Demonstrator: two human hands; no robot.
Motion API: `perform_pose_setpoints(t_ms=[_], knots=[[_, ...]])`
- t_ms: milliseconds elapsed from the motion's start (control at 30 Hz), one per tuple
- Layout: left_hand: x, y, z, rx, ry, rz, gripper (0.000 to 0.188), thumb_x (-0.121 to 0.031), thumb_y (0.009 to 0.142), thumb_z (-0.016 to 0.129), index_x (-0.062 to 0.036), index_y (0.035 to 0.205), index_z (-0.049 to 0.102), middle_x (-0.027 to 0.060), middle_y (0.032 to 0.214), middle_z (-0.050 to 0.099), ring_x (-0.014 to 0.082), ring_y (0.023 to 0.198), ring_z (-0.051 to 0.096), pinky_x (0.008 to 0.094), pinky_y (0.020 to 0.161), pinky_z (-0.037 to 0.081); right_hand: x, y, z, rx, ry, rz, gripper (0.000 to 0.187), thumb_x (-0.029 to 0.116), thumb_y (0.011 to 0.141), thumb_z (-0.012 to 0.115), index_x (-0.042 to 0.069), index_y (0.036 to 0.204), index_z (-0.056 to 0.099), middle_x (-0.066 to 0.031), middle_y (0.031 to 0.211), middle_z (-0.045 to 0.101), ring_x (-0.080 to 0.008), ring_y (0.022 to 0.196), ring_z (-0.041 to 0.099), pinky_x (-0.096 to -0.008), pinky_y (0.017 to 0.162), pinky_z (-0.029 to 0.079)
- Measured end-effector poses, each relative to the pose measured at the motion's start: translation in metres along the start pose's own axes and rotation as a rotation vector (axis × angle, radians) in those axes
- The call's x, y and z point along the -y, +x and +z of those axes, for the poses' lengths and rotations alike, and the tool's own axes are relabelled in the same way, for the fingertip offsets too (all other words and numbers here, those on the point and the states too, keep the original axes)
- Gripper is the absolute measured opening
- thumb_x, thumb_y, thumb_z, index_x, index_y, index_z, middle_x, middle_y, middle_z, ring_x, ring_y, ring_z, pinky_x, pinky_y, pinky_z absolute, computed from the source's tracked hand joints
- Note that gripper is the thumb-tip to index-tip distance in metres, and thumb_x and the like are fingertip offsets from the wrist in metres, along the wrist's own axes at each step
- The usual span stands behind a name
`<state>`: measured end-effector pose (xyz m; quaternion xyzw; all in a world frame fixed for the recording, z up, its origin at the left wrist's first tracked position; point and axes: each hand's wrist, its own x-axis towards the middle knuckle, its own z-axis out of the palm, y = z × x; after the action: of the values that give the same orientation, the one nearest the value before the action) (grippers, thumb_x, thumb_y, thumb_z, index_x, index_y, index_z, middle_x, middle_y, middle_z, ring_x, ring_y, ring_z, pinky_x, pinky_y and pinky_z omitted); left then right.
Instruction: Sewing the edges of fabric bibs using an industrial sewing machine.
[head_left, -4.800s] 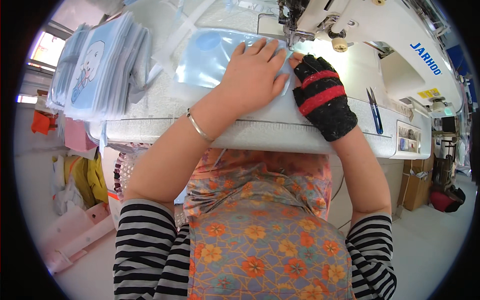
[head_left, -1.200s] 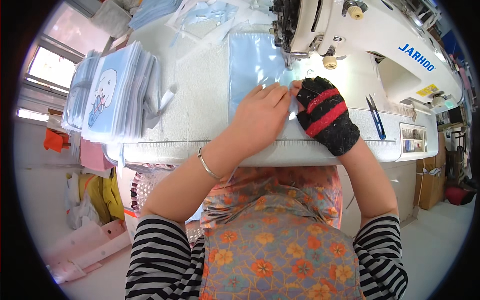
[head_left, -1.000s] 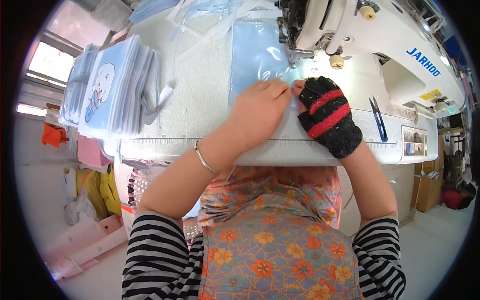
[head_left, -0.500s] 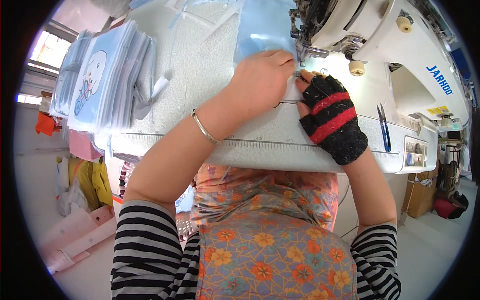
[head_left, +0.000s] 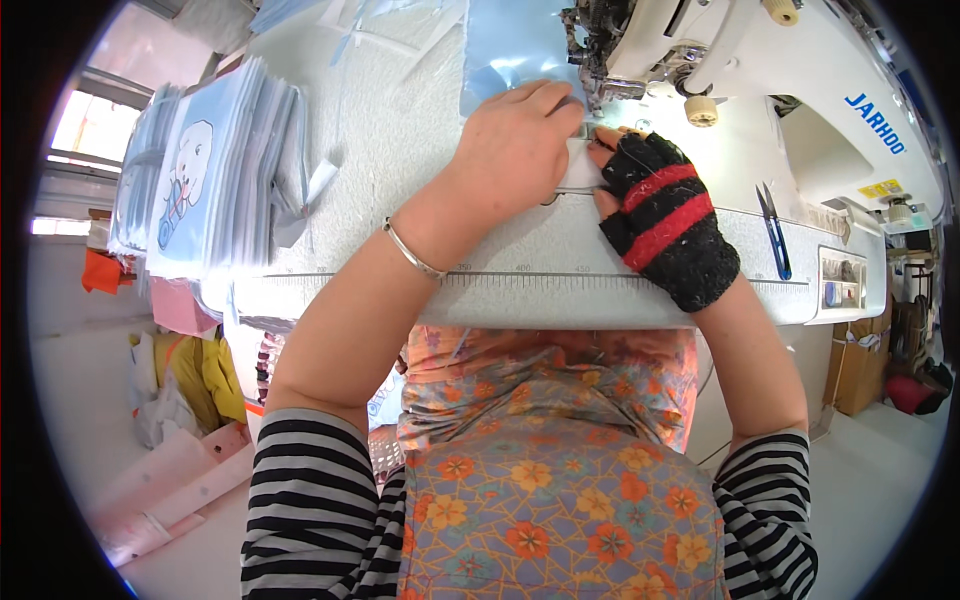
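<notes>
Blue sheet (head_left: 515, 50): glossy, far-middle of the table (head_left: 380, 190), flat as far as I can see; near end under the left hand, right edge running up beside the machine head; far end out of my view.
Left hand (head_left: 522, 145): bare, palm down on the sheet's near end, fingers bent and close together; I can't tell if it pinches or only presses.
Right hand (head_left: 668, 215): black fingerless glove, red stripes; just right of the left hand, fingers bent, tips close by the left fingertips; grip hidden from me, can't tell.
Sewing machine (head_left: 760, 70): white, far right; head and foot just beyond the fingertips, lamp glow on the bed.
Scale: ruler strip (head_left: 500, 280) along the near table edge.
Snips (head_left: 774, 235): blue handles, right of the glove, apart from it, tips pointing far.
Pouch stack (head_left: 215, 170): pale blue, cartoon animal on the front one, far left.
Scraps: white strips (head_left: 432, 45), far, left of the sheet.
Wearer: floral apron (head_left: 555, 500), striped sleeves (head_left: 305, 500), near.
</notes>
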<state>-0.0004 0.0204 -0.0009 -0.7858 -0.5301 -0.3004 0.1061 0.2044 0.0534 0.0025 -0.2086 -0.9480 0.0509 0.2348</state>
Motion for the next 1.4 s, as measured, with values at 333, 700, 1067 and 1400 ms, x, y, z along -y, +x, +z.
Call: perform_pose_setpoints(t_ms=[333,700,1067,1400], knots=[[-0.018,0.007,-0.036,0.518,0.101,-0.088,0.023,-0.011,0.081,0.062,-0.0063,0.104,0.064,0.0113,0.109,0.062,0.0311,0.105,0.061,0.0373,0.083,0.053,-0.003,0.0,0.0,-0.075,0.002,0.053,0.023,0.005,0.082,0.059,0.002,0.105,0.065,-0.0165,0.116,0.063,-0.0367,0.105,0.059,-0.045,0.095,0.047],[-0.054,-0.033,-0.011,0.197,0.079,-0.105,0.055,-0.032,0.086,0.063,-0.0022,0.131,0.052,0.0215,0.139,0.047,0.0397,0.129,0.045,0.0593,0.105,0.034,-0.022,0.004,0.019,-0.095,-0.017,0.063,0.038,0.001,0.081,0.056,0.003,0.119,0.06,-0.0183,0.124,0.059,-0.0372,0.114,0.055,-0.045,0.099,0.045],[-0.041,-0.026,-0.027,0.241,-0.032,-0.151,0.05,-0.03,0.086,0.064,-0.0021,0.127,0.055,0.0185,0.136,0.052,0.0332,0.128,0.048,0.0555,0.104,0.037,-0.013,-0.001,0.016,-0.099,-0.026,-0.04,0.044,-0.001,0.076,0.056,0.002,0.12,0.059,-0.0175,0.122,0.06,-0.0366,0.114,0.055,-0.045,0.101,0.043],[-0.021,-0.028,-0.019,0.248,0.136,-0.135,0.059,-0.043,0.089,0.059,-0.0066,0.135,0.05,0.0181,0.144,0.044,0.0344,0.135,0.039,0.0606,0.107,0.03,-0.009,0.0,0.007,-0.102,-0.015,-0.049,0.045,-0.002,0.074,0.057,0.003,0.119,0.059,-0.0182,0.121,0.059,-0.0379,0.112,0.055,-0.0459,0.099,0.044]])
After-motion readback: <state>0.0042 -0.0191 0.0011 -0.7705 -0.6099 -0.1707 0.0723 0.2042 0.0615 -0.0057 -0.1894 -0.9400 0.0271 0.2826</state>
